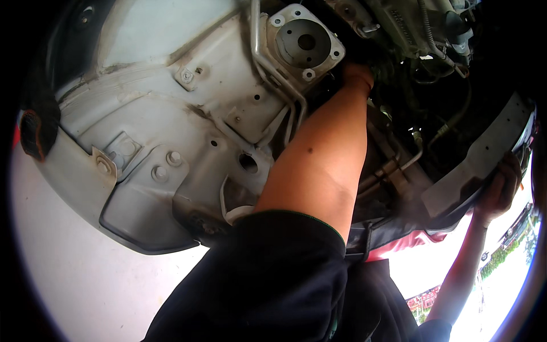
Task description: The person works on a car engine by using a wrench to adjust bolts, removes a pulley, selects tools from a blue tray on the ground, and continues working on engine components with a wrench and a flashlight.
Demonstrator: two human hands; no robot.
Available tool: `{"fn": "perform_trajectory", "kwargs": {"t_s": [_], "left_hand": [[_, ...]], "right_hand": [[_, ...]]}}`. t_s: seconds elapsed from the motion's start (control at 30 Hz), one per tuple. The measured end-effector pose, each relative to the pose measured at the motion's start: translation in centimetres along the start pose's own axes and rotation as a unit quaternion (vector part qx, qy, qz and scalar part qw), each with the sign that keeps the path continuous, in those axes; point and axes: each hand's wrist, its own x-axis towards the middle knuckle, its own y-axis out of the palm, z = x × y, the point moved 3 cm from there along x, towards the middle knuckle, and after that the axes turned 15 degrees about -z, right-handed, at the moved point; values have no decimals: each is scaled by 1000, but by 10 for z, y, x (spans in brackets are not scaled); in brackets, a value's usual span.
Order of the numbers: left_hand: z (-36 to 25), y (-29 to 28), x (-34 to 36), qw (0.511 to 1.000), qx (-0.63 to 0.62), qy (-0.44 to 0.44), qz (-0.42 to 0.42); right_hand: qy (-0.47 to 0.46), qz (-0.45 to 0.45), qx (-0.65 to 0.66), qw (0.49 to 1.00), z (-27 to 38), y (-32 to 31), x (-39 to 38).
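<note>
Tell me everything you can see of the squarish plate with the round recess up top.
The squarish plate is pale grey, apparently painted metal, with rounded corners and brownish grime. Its dark round recess has a large central hole and two smaller ones; four more holes sit around it. One corner points toward the picture's top. A bent pipe runs along its left side; whether it touches is unclear. The left hand is just beyond its lower right; contact cannot be told.

Hands (499,191) apart, pale bodywork (171,117); dark engine bay (413,102)
</note>
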Motion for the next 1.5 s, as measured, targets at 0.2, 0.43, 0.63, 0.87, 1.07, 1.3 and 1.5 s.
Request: {"fn": "perform_trajectory", "kwargs": {"t_s": [0.2,0.43,0.63,0.87,1.07,1.3,1.5], "left_hand": [[42,88,42,984,136,83,-75],[-5,-1,13,997,29,43,55],[11,-2,12,1000,4,6,1],[3,-4,12,994,68,61,54],[3,11,8,994,75,77,-21],[15,20,10,987,68,128,-76],[32,47,29,942,-320,-12,96]], "right_hand": [[-35,2,9,999,5,7,10],[-15,9,-46,999,-1,-6,-5],[-62,20,-60,996,3,0,4],[-31,16,-58,998,2,-1,0],[-46,17,-62,997,6,0,1],[7,18,-61,998,0,-4,-8],[0,20,-6,1000,1,-1,2]]}}
